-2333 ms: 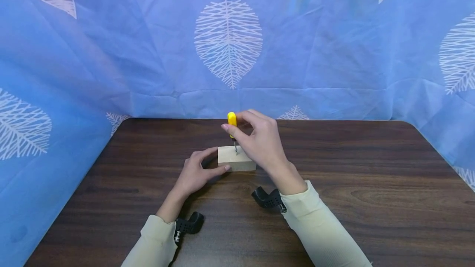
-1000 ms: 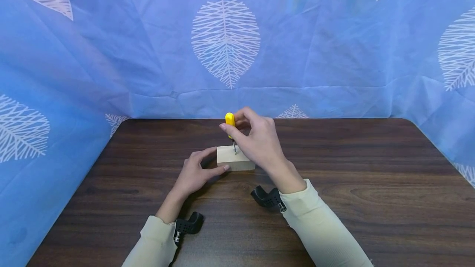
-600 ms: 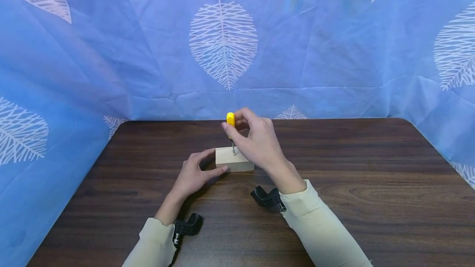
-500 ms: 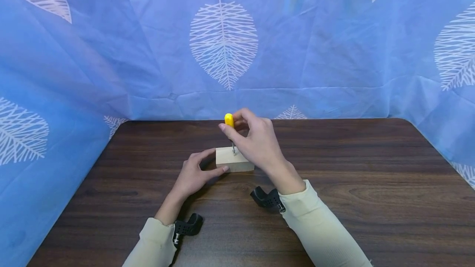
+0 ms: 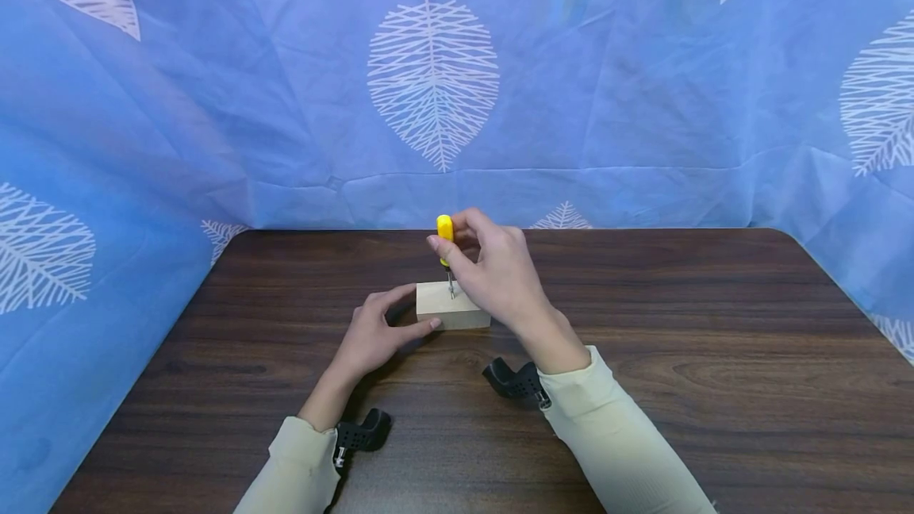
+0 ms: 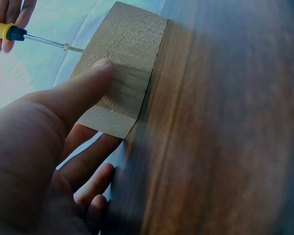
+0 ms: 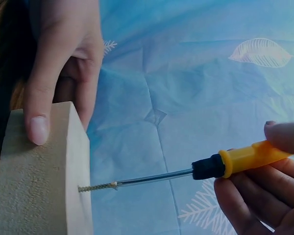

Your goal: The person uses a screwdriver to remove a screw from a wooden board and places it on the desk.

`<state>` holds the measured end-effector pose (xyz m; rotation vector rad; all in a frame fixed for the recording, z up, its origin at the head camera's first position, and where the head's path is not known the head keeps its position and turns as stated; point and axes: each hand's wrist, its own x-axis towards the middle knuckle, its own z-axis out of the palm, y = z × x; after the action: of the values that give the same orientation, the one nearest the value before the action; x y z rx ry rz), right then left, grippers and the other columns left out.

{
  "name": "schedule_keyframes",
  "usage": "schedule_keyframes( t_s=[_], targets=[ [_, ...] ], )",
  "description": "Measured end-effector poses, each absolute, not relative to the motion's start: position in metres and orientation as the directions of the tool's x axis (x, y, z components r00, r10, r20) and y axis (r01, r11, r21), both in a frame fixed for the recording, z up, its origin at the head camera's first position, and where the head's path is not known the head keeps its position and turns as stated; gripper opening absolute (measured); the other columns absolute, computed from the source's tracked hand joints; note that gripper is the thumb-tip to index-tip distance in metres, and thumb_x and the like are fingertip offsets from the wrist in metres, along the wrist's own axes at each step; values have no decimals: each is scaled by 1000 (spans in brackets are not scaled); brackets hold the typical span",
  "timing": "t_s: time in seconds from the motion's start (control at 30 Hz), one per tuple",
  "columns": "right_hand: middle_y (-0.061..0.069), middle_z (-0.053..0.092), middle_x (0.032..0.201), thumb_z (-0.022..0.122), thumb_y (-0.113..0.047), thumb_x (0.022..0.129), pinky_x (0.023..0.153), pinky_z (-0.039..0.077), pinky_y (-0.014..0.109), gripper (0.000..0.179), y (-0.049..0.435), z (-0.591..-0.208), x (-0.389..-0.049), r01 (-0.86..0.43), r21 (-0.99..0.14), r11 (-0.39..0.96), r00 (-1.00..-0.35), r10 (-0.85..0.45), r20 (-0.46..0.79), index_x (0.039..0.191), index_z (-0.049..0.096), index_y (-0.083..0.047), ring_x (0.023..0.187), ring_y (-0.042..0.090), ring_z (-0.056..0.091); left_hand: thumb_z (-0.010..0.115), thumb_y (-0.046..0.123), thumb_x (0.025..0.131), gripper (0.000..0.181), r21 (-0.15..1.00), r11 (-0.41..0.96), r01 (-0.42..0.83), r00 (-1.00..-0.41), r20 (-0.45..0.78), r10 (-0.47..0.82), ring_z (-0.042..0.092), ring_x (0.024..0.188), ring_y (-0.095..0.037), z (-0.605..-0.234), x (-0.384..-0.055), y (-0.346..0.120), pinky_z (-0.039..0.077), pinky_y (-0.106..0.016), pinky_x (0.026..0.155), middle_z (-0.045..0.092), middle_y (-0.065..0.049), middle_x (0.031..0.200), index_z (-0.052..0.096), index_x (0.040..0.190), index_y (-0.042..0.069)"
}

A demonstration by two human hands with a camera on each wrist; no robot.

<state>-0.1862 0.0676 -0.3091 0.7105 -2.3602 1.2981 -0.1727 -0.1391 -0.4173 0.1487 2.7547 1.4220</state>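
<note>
My right hand (image 5: 500,268) pinches the yellow handle of a screwdriver (image 5: 446,230) between thumb and fingers. In the right wrist view the screwdriver's shaft (image 7: 157,176) meets the head of a screw (image 7: 98,186), whose threaded length still shows above a pale wooden block (image 7: 34,181). The screw's tip sits in the block's top face. My left hand (image 5: 374,331) grips the block's left end, thumb on the near side and fingers behind. In the left wrist view its thumb (image 6: 90,85) presses the block (image 6: 132,44) low on the table.
The block rests on a dark wood-grain table (image 5: 678,324). Behind it hangs a blue cloth (image 5: 571,101) with white leaf prints. A black wrist mount (image 5: 364,429) sits by the left sleeve and another black mount (image 5: 512,379) by the right.
The screwdriver's yellow handle has wavered slightly left and right as the right thumb and fingers shift on it. The block and left hand keep their places; the camera view shifts slightly.
</note>
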Motion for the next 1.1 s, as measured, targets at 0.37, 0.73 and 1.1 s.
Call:
schedule_keyframes(
  t_s=[0.37,0.73,1.1],
  targets=[
    [5,84,95,86,-24,95,67,60,29,23,66,-312,-187,-624,-638,452,-775,-250,581,105,73,-7,81,16,79,86,43,93,75,810,582,65,-995,9,99,40,156,-42,-417,-174,-139,35,-71,123,55,-14,161,58,157,16],
    [12,84,105,80,-22,100,69,63,33,20,65,-311,-188,-603,-660,448,-795,-264,547,110,75,-5,86,21,82,86,43,93,75,811,583,52,-996,-2,91,42,154,-42,-417,-173,-140,36,-70,123,56,-14,161,58,157,16],
    [5,81,100,85,-22,96,76,65,36,18,65,-311,-188,-611,-659,439,-786,-233,573,107,80,-8,85,16,79,87,42,92,74,815,576,60,-996,8,91,44,153,-40,-417,-173,-140,37,-68,123,58,-11,159,59,156,17]
  ],
)
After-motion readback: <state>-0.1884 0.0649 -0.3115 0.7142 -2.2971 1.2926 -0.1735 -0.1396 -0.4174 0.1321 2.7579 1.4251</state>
